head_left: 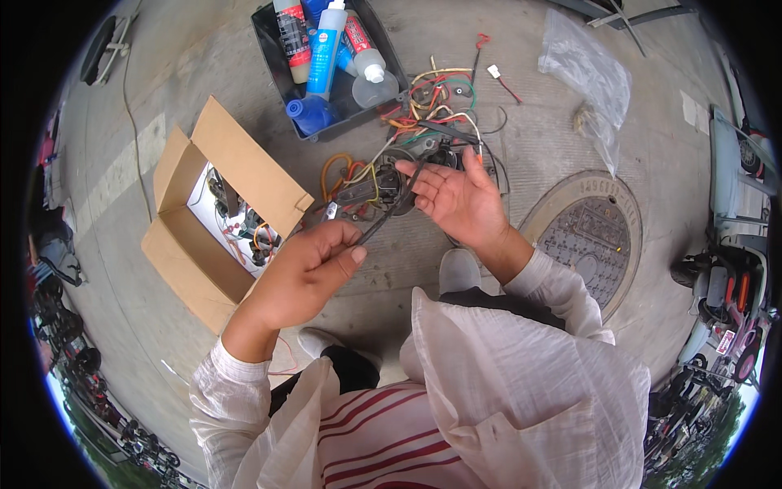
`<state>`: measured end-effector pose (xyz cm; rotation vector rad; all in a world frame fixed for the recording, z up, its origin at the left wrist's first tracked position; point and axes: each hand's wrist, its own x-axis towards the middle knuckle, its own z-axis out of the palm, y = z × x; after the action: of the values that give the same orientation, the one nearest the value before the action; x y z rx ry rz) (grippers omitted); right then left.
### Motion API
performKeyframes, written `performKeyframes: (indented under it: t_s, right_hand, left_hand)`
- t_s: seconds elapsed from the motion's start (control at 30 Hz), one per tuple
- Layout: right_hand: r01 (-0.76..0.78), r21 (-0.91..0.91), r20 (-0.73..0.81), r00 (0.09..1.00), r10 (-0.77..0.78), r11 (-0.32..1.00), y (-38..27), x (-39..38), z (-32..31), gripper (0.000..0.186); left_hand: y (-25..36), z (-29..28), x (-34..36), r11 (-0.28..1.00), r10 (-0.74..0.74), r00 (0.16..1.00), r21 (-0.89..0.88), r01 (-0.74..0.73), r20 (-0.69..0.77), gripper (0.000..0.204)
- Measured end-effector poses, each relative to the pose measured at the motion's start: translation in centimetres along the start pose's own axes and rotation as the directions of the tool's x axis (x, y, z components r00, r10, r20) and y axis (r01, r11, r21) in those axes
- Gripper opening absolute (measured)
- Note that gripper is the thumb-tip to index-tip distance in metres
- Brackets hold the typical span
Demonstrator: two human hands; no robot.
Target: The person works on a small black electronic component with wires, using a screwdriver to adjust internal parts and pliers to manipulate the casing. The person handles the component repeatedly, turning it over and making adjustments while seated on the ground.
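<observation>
Cable [380,224] pinched w/ L grip [305,273], R grip [462,202] spread.

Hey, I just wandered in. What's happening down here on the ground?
A person's left hand is pinching a thin black cable, which stretches up to the right hand, held open with its palm showing. Beyond the hands lies a tangle of coloured wires on the ground. To the left, an open cardboard box holds more wires and parts, and a black bin at the back holds bottles.
</observation>
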<state>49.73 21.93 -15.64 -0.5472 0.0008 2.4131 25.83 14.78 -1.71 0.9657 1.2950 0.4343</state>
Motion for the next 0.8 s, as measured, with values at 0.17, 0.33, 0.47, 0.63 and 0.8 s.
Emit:
performKeyframes:
  t_s: [0.17,0.33,0.47,0.63,0.8]
  right_hand:
    - [0.135,-0.1,0.004,0.991,-0.135,0.986,-0.8,-0.4,3.5,0.065]
    - [0.342,-0.085,0.206,0.925,-0.32,0.936,-3.6,-1.7,7.4,0.055]
    - [0.429,-0.041,-0.239,0.873,-0.426,0.902,-5.7,0.0,3.8,0.04]
    - [0.32,-0.016,-0.011,0.947,-0.32,0.947,-4.4,-0.2,2.0,0.039]
    - [0.183,0.045,0.066,0.98,-0.185,0.982,-2.3,-0.4,2.6,0.048]
  left_hand:
    - [-0.1,-1.3,-3.9,0.987,0.041,0.999,0.158,-0.035,-0.03,0.007]
    - [2.4,-2.6,-6.2,0.994,0.102,0.994,0.032,-0.101,-0.042,0.007]
    - [0.8,-5.3,-9.0,0.987,0.013,1.0,0.161,-0.008,-0.027,0.007]
    - [-5.0,-6.8,-12.2,0.982,-0.176,0.977,-0.086,0.166,-0.119,0.004]
    - [-8.1,-8.0,-14.4,0.958,-0.278,0.952,-0.109,0.266,-0.125,0.007]
